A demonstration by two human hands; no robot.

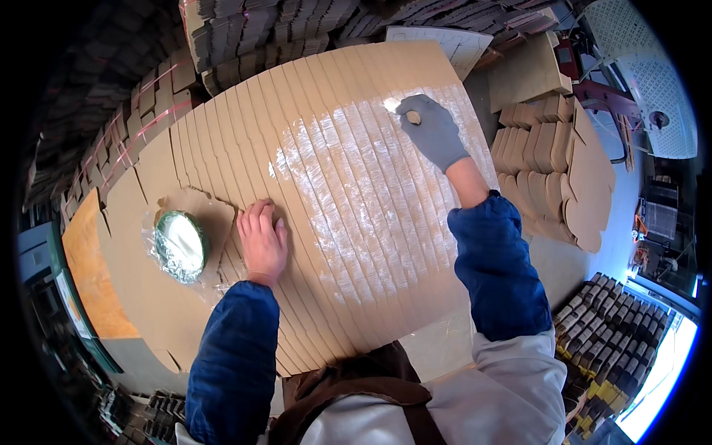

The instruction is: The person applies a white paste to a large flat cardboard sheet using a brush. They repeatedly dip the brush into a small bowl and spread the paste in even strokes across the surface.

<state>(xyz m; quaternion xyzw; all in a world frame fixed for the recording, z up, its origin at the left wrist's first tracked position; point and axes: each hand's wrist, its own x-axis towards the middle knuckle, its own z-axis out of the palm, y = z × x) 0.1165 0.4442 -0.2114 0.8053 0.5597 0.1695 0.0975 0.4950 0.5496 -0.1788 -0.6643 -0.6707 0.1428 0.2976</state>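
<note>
Overlapping brown cardboard sheets [222,156] lie fanned out before me, their edges forming long parallel steps. Streaky white paste [363,200] coats their middle and right part. At the far right, my right hand [434,132], in a grey glove, is closed round a brush [392,105]; its white-covered end and a round pale handle end show, the rest is hidden. My left hand [263,241] is bare and lies flat on uncoated sheets, holding nothing. Left of it, a green-rimmed bowl [204,239] of white paste sits on a cardboard scrap with clear plastic around it.
Stacks of cut cardboard [267,33] rise behind the sheets, and tied bundles [152,96] stand at the far left. A cardboard pile [538,163] is to the right. Dark stacked pieces [612,334] lie at the lower right. An orange-brown board [93,274] is at left.
</note>
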